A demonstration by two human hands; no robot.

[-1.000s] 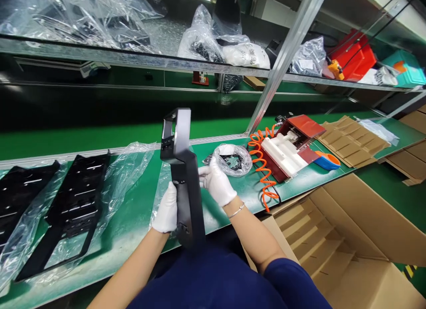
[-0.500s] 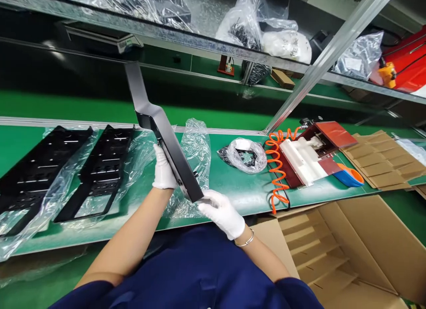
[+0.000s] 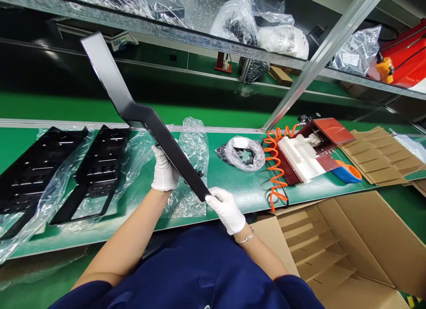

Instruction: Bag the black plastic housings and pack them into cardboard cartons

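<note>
Now the black panel is tilting further to the left than a moment ago, raised above the green belt. The left hand is gripping its middle, the right hand is pinching its lower end, so the turning seems not finished.

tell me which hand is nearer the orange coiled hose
Right. The right hand grips the near end of the black panel, a short way left of the orange coiled hose; the left hand holds the panel farther left.
</note>
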